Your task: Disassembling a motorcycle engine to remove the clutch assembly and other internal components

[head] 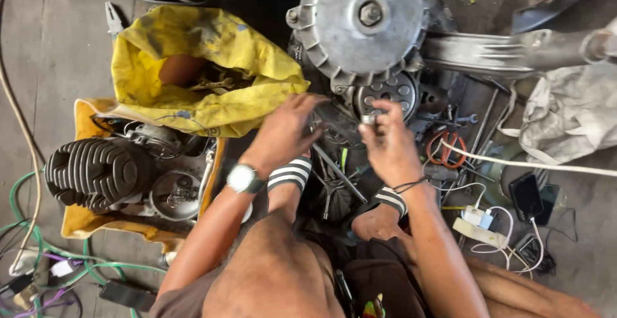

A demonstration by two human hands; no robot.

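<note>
A finned black cylinder (96, 170) lies on the floor at far left, beside a yellow bag (212, 67). The left hand (283, 135), grip half-curled, reaches toward the engine (363, 28). The right hand (389, 141) pinches a small metal ring (367, 119) just below the engine's perforated plate (385, 93).

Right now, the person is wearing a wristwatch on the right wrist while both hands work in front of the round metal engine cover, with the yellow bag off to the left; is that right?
Not quite: in the head view the wristwatch sits on the left wrist, behind the left hand; the right hand has only a thin dark band at its wrist. The round metal engine cover and yellow bag are as you say.
</note>
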